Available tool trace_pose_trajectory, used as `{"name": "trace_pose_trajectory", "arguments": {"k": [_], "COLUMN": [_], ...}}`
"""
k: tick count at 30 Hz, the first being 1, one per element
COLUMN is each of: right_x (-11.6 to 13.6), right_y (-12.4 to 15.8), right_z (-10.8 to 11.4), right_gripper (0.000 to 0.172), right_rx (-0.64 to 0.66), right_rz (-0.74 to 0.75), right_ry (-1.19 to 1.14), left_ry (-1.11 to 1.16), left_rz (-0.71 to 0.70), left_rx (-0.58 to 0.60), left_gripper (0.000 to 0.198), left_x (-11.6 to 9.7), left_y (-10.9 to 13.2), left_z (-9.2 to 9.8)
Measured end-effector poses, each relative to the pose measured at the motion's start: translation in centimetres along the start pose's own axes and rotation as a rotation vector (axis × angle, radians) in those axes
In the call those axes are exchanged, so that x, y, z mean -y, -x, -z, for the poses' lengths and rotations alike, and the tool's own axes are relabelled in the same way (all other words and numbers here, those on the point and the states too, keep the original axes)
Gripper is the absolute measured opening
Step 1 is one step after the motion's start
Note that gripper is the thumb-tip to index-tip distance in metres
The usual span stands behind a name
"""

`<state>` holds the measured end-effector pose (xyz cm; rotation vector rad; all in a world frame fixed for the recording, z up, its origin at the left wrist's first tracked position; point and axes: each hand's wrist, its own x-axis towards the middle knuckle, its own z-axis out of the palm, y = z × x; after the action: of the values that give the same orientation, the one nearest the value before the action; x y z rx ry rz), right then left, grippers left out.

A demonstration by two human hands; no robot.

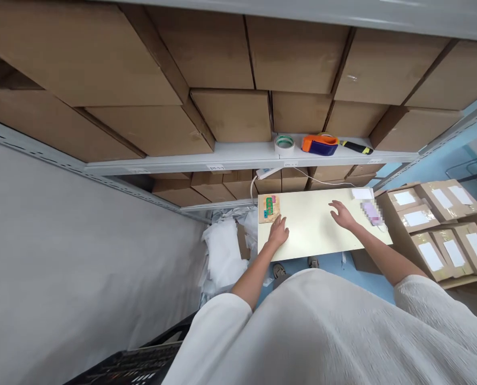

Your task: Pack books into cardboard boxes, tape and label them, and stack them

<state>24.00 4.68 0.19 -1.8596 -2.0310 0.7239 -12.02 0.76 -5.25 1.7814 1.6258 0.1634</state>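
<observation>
The 2 hands are well apart over a pale, cream-topped bench [302, 216]. The left hand [278, 233] is palm down with its fingers loosely spread, gripping nothing; its fingertips are at the near right corner of a small square board [269, 208], though whether they touch it cannot be told. That board lies flat at the far left corner of the bench, tan with green, pink and blue patches on its face. The right hand [343, 215] is over the right half of the bench, fingers parted and slightly bent, with nothing in its grasp.

Just right of the right hand lies a phone-like item [370, 212], its surface blurred into blocks, and a small white rectangular item [362, 193] sits beyond it at the far edge.

Behind the bench, a metal rack [242, 151] carries rows of brown cartons [231, 116]. On its middle shelf, from left to right, are a tape roll [284, 143], an orange and blue tape dispenser [320, 144] and a black and yellow cutter [356, 147]. At right, a large open box [469, 277] holds smaller boxes bearing 7 white labels. White wrapping [224, 248] is heaped left of the bench.
</observation>
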Motion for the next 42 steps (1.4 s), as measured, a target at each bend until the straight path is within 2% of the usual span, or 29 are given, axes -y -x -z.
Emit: {"name": "trace_pose_trajectory", "arguments": {"k": [4, 7, 9, 12, 16, 22, 27, 31, 35, 38, 42], "right_x": [0.4, 0.3, -0.1, -0.7, -1.7, -2.1, -2.4, -4.7, -8.5, -11.5, -14.9], "right_y": [-4.4, -8.5, -11.3, -15.1, -18.6, -20.3, -18.4, -13.4, -6.4, -2.2, 1.1], "right_z": [5.2, 10.4, 14.0, 18.2, 20.9, 21.5, 22.1, 21.8, 19.6, 16.6, 11.5], "right_gripper": [0.048, 0.044, 0.043, 0.044, 0.041, 0.038, 0.032, 0.029, 0.031, 0.028, 0.024], "right_rx": [-0.207, -0.408, -0.493, -0.514, -0.431, -0.355, -0.365, -0.44, -0.501, -0.412, -0.19], "right_rz": [0.137, 0.239, 0.275, 0.269, 0.25, 0.217, 0.255, 0.256, 0.103, -0.13, -0.386], "right_ry": [-0.033, 0.0, 0.052, 0.151, 0.214, 0.246, 0.199, 0.117, 0.013, 0.015, 0.093], "left_ry": [0.122, 0.174, 0.189, 0.203, 0.231, 0.275, 0.276, 0.298, 0.325, 0.33, 0.333], "left_rz": [-0.026, -0.039, -0.035, -0.026, 0.022, 0.05, 0.047, 0.04, 0.031, 0.021, -0.006], "left_rx": [-0.072, -0.12, -0.15, -0.183, -0.21, -0.223, -0.192, -0.179, -0.14, -0.085, -0.045], "left_gripper": [0.064, 0.062, 0.061, 0.058, 0.053, 0.049, 0.047, 0.044, 0.04, 0.039, 0.04], "left_x": [-3.8, -6.3, -7.8, -9.7, -11.4, -12.3, -12.8, -13.1, -13.5, -13.7, -13.9], "left_y": [1.8, 2.4, 2.4, 2.3, 2.7, 4.0, 3.5, 2.6, 2.2, 2.1, 1.8], "left_z": [-1.5, -2.4, -3.0, -3.9, -6.2, -9.9, -10.9, -11.7, -13.0, -13.7, -14.0]}}
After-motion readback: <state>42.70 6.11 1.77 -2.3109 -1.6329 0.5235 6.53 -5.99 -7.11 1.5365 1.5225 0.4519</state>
